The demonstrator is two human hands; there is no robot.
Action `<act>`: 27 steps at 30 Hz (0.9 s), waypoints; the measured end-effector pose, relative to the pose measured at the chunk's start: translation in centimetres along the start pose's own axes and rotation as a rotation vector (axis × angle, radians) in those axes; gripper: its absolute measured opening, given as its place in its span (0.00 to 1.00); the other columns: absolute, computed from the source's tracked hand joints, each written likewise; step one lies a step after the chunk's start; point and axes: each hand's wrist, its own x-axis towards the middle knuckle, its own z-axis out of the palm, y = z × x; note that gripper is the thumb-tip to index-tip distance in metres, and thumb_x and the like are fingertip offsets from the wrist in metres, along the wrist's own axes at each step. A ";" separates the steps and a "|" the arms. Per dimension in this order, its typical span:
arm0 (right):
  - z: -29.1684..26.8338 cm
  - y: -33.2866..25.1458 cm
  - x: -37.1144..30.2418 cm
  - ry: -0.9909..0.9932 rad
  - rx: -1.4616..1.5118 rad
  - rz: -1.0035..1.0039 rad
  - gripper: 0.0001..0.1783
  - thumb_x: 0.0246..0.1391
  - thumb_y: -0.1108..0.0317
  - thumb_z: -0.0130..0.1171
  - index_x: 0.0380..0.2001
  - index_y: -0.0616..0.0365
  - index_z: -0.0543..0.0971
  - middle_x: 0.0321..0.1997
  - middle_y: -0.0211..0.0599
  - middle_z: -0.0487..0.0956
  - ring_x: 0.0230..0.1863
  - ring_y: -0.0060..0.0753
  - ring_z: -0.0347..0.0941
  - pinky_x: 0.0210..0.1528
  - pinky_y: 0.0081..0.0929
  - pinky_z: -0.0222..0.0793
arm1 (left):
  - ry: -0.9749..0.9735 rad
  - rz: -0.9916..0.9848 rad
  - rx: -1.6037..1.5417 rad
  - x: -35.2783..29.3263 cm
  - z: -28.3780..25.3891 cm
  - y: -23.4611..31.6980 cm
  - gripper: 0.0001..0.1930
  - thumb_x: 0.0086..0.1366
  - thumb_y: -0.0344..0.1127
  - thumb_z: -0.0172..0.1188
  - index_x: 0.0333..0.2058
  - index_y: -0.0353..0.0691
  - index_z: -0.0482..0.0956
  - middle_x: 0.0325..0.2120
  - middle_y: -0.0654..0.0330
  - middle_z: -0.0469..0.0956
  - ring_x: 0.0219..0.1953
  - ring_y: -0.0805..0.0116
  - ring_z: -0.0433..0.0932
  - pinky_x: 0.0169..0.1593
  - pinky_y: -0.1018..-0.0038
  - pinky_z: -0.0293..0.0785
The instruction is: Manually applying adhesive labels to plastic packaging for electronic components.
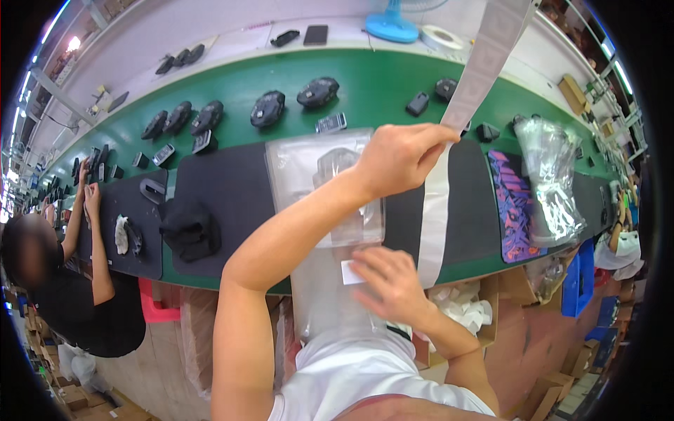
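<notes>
My left hand (pixel 401 161) is raised over the mat and pinches a long strip of white labels (pixel 479 69). The strip rises to the upper right, and its lower part (pixel 434 231) hangs down past the hand. Below it, my right hand (pixel 392 282) has its fingers stretched out, slightly blurred. Its fingertips touch or overlap a small white label (pixel 350 272) on a clear plastic bag (pixel 319 298). Beneath my left forearm, the bag's upper part shows a clear moulded shape (pixel 335 165), partly hidden.
Several black devices (pixel 268 109) lie across the green bench (pixel 379 77). A stack of clear bags (pixel 551 182) rests on a patterned mat (pixel 507 210) at right. Black cloth (pixel 189 228) lies at left, near a co-worker (pixel 77 302). A blue fan (pixel 392 27) stands behind.
</notes>
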 end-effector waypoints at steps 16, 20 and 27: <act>-4.0 -0.8 -2.0 -0.535 0.144 -0.186 0.29 0.53 0.53 0.65 0.54 0.60 0.77 0.69 0.50 0.67 0.72 0.50 0.60 0.69 0.55 0.57 | -0.084 -0.085 -0.014 0.2 -0.7 -0.5 0.11 0.60 0.31 0.64 0.43 0.45 0.84 0.30 0.57 0.84 0.27 0.67 0.82 0.32 0.72 0.77; -2.7 0.8 -2.8 -0.264 0.187 -0.314 0.21 0.40 0.68 0.69 0.42 0.54 0.84 0.60 0.39 0.76 0.64 0.42 0.69 0.60 0.43 0.69 | -0.072 -0.170 -0.085 0.4 -0.6 0.2 0.07 0.63 0.33 0.62 0.39 0.43 0.84 0.26 0.53 0.83 0.27 0.59 0.83 0.32 0.68 0.77; 0.2 0.3 1.5 0.347 0.255 0.089 0.48 0.32 0.64 0.82 0.60 0.56 0.72 0.61 0.47 0.70 0.60 0.54 0.68 0.57 0.42 0.70 | 0.030 -0.094 -0.060 0.3 0.0 -1.0 0.10 0.59 0.32 0.62 0.39 0.50 0.86 0.27 0.58 0.84 0.27 0.65 0.85 0.33 0.73 0.78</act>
